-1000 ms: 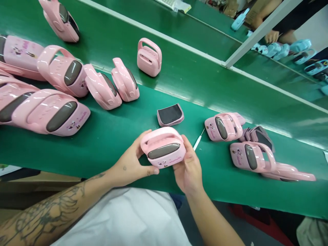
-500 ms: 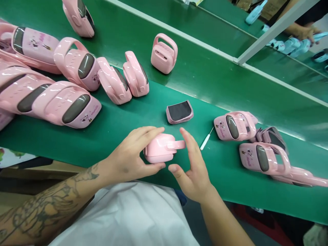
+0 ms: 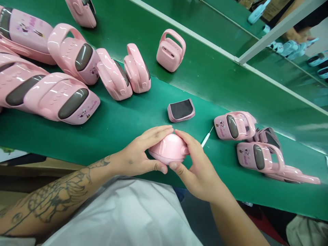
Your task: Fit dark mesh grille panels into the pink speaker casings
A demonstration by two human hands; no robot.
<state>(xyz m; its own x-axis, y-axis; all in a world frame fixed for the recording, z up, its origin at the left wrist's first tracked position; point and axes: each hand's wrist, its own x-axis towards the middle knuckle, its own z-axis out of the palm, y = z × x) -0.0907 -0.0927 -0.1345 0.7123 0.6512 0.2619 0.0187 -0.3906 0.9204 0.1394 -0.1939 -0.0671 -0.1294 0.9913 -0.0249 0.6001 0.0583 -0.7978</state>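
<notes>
Between my two hands is a pink handled device [image 3: 170,148], a rounded plastic shell held just above the green bench. My left hand [image 3: 139,153] wraps its left side, thumb at the near edge and fingers along the far edge. On the other side my right hand [image 3: 197,167] is closed around it, fingertips and thumb touching the shell. Its handle is mostly hidden by my right hand. Beyond my hands lies a stack of dark panels with pink rims [image 3: 181,110]. A screwdriver with a white handle [image 3: 205,139] rests right of my right hand.
Several pink devices with dark windows [image 3: 74,102] crowd the left of the bench. One with two slots [image 3: 170,51] stands at the back. More pink devices [image 3: 234,126] and dark panels [image 3: 269,138] sit at right. Behind a white frame bar [image 3: 271,36], another person's hand is near blue devices.
My right hand has moved in from beside the pink device and closed on it. The device has turned, its handle now mostly covered. My view has shifted slightly.
</notes>
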